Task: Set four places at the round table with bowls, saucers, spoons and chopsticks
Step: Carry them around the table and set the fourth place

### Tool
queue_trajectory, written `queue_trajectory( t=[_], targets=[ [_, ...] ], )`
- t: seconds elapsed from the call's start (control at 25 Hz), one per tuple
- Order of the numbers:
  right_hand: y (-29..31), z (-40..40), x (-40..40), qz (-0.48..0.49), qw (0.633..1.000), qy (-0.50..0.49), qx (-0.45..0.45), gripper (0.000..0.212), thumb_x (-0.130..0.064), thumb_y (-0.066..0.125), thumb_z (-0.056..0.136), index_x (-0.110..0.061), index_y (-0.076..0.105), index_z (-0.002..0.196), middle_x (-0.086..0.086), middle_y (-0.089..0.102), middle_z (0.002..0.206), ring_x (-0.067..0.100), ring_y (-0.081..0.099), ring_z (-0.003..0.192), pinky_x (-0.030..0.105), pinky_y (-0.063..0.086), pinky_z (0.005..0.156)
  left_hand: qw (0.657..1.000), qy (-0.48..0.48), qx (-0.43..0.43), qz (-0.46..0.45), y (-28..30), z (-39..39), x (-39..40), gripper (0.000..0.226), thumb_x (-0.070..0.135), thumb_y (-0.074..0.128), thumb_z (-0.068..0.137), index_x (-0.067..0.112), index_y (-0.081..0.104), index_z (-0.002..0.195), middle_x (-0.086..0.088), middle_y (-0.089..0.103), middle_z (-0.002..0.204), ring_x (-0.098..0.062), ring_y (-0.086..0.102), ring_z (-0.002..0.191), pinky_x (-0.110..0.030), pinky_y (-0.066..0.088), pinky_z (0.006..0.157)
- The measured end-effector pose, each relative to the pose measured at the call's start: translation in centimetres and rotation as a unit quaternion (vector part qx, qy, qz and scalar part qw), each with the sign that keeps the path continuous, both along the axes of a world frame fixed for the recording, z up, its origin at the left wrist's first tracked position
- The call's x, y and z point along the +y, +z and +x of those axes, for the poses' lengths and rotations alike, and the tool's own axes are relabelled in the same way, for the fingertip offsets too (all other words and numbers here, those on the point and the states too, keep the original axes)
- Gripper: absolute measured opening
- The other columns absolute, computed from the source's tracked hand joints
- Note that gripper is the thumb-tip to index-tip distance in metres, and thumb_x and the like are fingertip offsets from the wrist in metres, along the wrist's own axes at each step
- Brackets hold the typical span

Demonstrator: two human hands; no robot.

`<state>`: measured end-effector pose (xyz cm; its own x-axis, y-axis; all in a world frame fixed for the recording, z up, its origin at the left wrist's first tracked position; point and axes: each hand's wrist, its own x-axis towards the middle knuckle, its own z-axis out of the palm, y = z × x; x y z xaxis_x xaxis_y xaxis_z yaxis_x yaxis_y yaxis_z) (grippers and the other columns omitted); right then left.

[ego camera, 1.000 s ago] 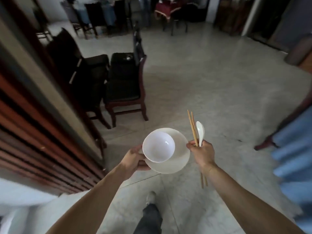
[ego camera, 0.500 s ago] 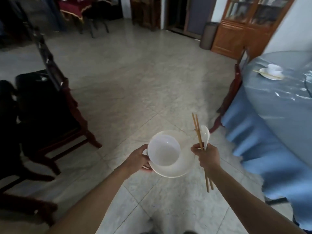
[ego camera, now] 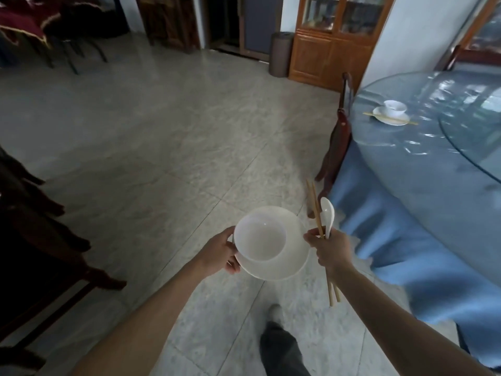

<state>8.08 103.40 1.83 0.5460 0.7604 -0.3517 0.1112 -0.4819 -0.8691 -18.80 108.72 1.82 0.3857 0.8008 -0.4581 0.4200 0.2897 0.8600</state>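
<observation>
Fingers of the left hand point(ego camera: 221, 252) curl round the near rim of a white saucer point(ego camera: 291, 263), thumb against the white bowl point(ego camera: 259, 237) that sits on it, so the pair is carried as one. Beside it the right hand point(ego camera: 332, 249) clasps a pair of wooden chopsticks point(ego camera: 315, 210) and a white porcelain spoon point(ego camera: 327, 214) in a fist, their ends sticking up above the knuckles, the chopsticks also poking out below. All four pieces are in the air over the tiled floor point(ego camera: 162, 131), just short of the round table point(ego camera: 433, 164) with its blue cloth. One place is already laid on the far side: a bowl on a saucer with chopsticks across it point(ego camera: 391, 114). I would say this is the carry for another setting. Next comes stepping to a free stretch of the edge, lowering the saucer level so the bowl does not slide, then laying spoon and chopsticks.
</observation>
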Motion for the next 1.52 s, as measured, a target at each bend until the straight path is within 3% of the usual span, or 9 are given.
queue_trajectory(
  t=[0.4, 0.64, 0.8, 0.92, 1.08, 1.28, 1.52],
  targets=[
    [0.7, 7.9, 18.2, 0.015, 0.999, -0.019, 0.038, 0.013, -0.012, 0.079, 0.078, -0.019, 0.069, 0.072, -0.005, 0.059, 0.058, 0.011, 0.048, 0.051, 0.031, 0.039, 0.053, 1.000, 0.011, -0.010, 0.013, 1.3, 8.4, 18.4, 0.063, -0.009, 0.041, 0.085, 0.033, 0.051, 0.131, -0.011, 0.069, 0.071, -0.023, 0.066, 0.053, -0.030, 0.054, 0.050],
    [2.1, 11.1, 28.5, 0.017, 0.999, -0.030, 0.006, 0.010, -0.016, 0.078, 0.079, -0.020, 0.072, 0.073, 0.003, 0.072, 0.072, 0.030, 0.070, 0.073, 0.043, 0.058, 0.070, 1.000, 0.006, -0.021, 0.022, 2.1, 11.9, 29.6, 0.057, -0.006, 0.043, 0.089, 0.035, 0.054, 0.127, -0.013, 0.068, 0.076, -0.021, 0.065, 0.052, -0.029, 0.055, 0.049],
    [2.0, 12.4, 36.5, 0.026, 0.999, -0.038, -0.002, 0.008, -0.014, 0.078, 0.080, -0.018, 0.072, 0.076, 0.004, 0.071, 0.074, 0.034, 0.070, 0.075, 0.056, 0.058, 0.075, 0.999, -0.008, -0.026, 0.025, 1.3, 13.3, 38.5, 0.058, -0.005, 0.044, 0.089, 0.031, 0.054, 0.134, -0.017, 0.069, 0.081, -0.022, 0.064, 0.054, -0.031, 0.054, 0.049],
    [1.8, 12.7, 43.3, 0.027, 0.998, -0.062, -0.009, 0.012, -0.013, 0.077, 0.080, -0.021, 0.071, 0.074, 0.000, 0.068, 0.072, 0.020, 0.064, 0.067, 0.046, 0.058, 0.073, 0.999, -0.023, -0.028, 0.036, 0.7, 14.0, 46.4, 0.061, -0.004, 0.044, 0.090, 0.029, 0.050, 0.140, -0.021, 0.070, 0.087, -0.023, 0.066, 0.055, -0.031, 0.053, 0.047],
    [1.7, 12.8, 52.4, 0.027, 0.995, -0.101, -0.001, 0.012, -0.013, 0.077, 0.079, -0.020, 0.070, 0.072, 0.000, 0.065, 0.064, 0.014, 0.053, 0.051, 0.028, 0.046, 0.047, 0.998, -0.048, -0.027, 0.038, 0.8, 14.6, 56.5, 0.056, -0.001, 0.044, 0.091, 0.033, 0.050, 0.136, -0.015, 0.072, 0.084, -0.022, 0.067, 0.054, -0.032, 0.054, 0.047],
    [2.7, 13.7, 62.4, 0.025, 0.992, -0.126, 0.006, 0.005, -0.013, 0.077, 0.079, -0.016, 0.073, 0.077, -0.001, 0.065, 0.067, 0.016, 0.056, 0.057, 0.031, 0.049, 0.052, 0.996, -0.070, -0.018, 0.048, 1.6, 16.2, 68.3, 0.053, -0.004, 0.044, 0.091, 0.026, 0.050, 0.134, -0.007, 0.072, 0.070, -0.021, 0.067, 0.051, -0.029, 0.052, 0.045],
    [3.1, 17.4, 73.1, 0.036, 0.989, -0.144, 0.016, 0.004, -0.011, 0.076, 0.081, -0.012, 0.072, 0.081, 0.004, 0.068, 0.074, 0.020, 0.060, 0.061, 0.032, 0.054, 0.054, 0.995, -0.083, -0.019, 0.052, 2.3, 20.6, 80.0, 0.047, -0.004, 0.046, 0.091, 0.025, 0.052, 0.128, -0.009, 0.073, 0.068, -0.023, 0.067, 0.051, -0.029, 0.052, 0.045]
  ],
)
